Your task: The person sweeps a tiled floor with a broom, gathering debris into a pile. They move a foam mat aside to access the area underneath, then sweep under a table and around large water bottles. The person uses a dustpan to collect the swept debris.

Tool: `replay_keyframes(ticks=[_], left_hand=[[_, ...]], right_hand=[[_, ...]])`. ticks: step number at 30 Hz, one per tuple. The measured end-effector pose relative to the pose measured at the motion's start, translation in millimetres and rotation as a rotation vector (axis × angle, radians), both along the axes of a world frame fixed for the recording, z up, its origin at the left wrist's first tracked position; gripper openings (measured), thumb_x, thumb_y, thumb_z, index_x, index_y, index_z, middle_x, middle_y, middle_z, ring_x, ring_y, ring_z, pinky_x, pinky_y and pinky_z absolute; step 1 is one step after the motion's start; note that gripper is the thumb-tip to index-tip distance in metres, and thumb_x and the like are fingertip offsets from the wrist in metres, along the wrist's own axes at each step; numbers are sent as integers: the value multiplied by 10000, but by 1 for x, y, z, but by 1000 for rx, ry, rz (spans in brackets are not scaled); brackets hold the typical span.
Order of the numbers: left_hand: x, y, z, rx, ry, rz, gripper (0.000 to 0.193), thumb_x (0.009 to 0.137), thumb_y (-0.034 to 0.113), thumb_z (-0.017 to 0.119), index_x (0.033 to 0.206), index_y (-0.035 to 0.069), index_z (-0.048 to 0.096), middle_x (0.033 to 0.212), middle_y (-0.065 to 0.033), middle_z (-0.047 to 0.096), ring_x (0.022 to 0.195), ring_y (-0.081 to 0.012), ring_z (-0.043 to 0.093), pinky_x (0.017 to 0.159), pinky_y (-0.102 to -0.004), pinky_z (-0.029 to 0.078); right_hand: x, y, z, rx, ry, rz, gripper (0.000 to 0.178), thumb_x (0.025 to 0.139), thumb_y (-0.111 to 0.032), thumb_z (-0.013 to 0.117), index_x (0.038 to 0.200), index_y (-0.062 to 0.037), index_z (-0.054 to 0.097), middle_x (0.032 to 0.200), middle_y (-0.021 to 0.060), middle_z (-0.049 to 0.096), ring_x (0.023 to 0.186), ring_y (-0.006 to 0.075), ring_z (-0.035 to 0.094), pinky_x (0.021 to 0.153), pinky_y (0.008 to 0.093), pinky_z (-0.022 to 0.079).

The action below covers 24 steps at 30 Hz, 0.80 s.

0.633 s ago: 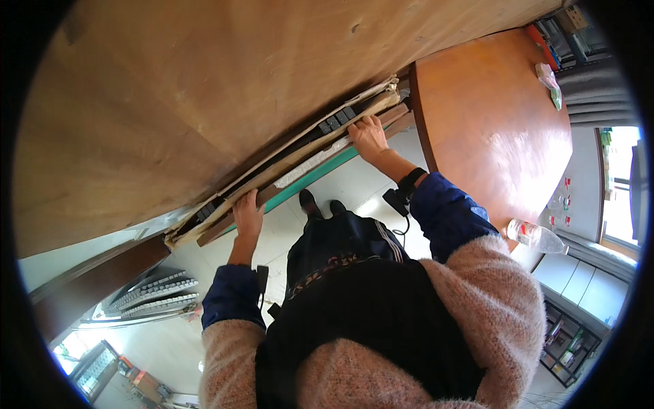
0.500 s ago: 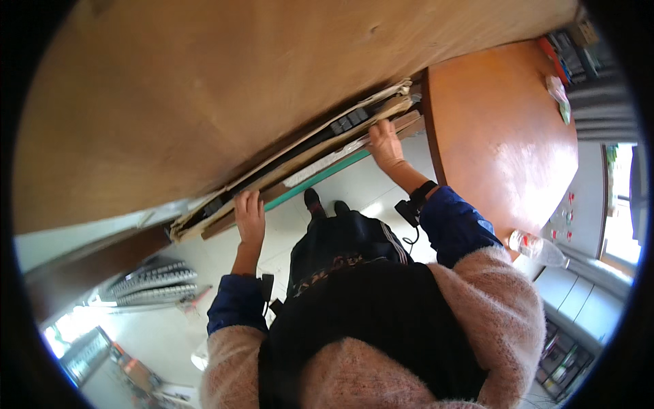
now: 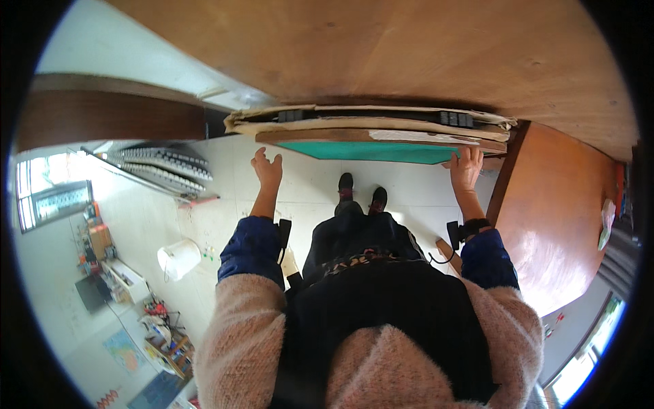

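Observation:
My right hand (image 3: 465, 168) has its fingers over the right end of a wood-edged board (image 3: 381, 151) with a green face, gripping its top edge. Fingers spread and empty, my left hand (image 3: 268, 169) is just off the board's left end, apart from it. Directly behind the board stands a flat, open-topped cardboard package (image 3: 368, 121) with dark blocks inside near both ends. Both lean against a large upright brown wooden panel (image 3: 422, 54). The board's lower part is hidden from above.
A glossy brown wooden table (image 3: 552, 218) stands close on the right, with a plastic bag (image 3: 605, 225) on it. To the left, a white bucket (image 3: 179, 259) and folded rack-like items (image 3: 163, 167) rest on the pale floor. A wooden piece (image 3: 448, 255) lies beside my right leg.
My left hand has let go of the board edge and opened. My right hand still grips the right end. The view has turned, so the board now lies level across it.

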<state>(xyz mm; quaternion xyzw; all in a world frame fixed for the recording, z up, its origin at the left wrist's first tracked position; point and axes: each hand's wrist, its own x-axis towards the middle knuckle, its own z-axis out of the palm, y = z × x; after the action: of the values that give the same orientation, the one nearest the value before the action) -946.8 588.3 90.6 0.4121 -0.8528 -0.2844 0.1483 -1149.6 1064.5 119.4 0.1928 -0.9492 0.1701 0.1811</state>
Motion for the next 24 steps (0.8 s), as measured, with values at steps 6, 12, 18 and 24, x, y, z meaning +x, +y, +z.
replay_keyframes(ticks=[6, 12, 18, 24], left_hand=[[47, -13, -14, 126, -46, 3, 507, 728, 180, 669, 1170, 23, 478, 1057, -210, 478, 840, -269, 565, 757, -364, 473], [126, -38, -47, 146, -116, -58, 591, 646, 116, 740, 1154, 47, 445, 933, -166, 526, 935, -323, 477, 835, -411, 401], [222, -60, -54, 243, 28, -52, 504, 693, 152, 673, 1140, 68, 456, 926, -173, 567, 909, -331, 552, 776, -419, 460], [314, -114, -42, 326, 108, 93, 360, 720, 170, 645, 1043, 46, 548, 790, -127, 643, 752, -302, 613, 684, -389, 490]], right_hand=[[35, -17, -34, 24, -235, 43, 183, 700, -81, 638, 855, -62, 543, 898, 144, 533, 854, 340, 507, 727, 447, 417], [63, -76, -59, 231, -531, 232, 176, 696, -82, 580, 857, -30, 530, 912, 214, 552, 881, 401, 523, 737, 483, 427], [91, -188, -63, 443, -751, 493, 157, 686, -177, 609, 785, -63, 567, 802, 193, 595, 771, 394, 572, 685, 472, 452], [135, -384, -67, 590, -704, 834, 143, 670, -189, 586, 750, -72, 569, 783, 188, 599, 778, 396, 568, 685, 469, 455]])
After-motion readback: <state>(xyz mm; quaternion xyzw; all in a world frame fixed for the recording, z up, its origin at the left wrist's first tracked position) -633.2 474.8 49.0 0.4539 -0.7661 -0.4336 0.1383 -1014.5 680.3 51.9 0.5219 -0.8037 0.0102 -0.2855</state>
